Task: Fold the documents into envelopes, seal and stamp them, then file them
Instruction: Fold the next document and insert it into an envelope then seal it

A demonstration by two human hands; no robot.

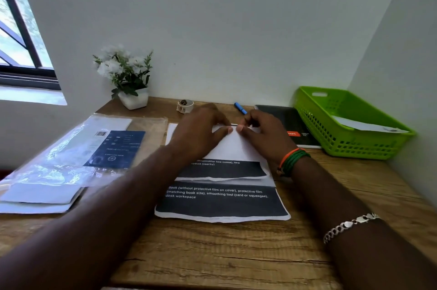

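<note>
Nearest me on the wooden worktop [212,249] lies a printed white sheet with a dark band and white lettering [222,202]. Overlapping its far edge is a second dark-banded white document [233,147], folded so its blank back faces up. My left hand [201,133] and right hand [264,138] both rest on this folded paper, thumbs nearly meeting at its far crease. The fingers of each are curled down onto that edge, pressing or pinching it (which of the two, I cannot tell).

To the left sits a clear plastic pack of white envelopes with a navy label [78,154]. To the right, a black notebook [293,124] lies beside a lime-green plastic basket [331,133] holding a white envelope [369,125]. Farthest back are a blue pen [240,108], a small tape roll [185,105] and a white-flowered potted plant [127,74].
</note>
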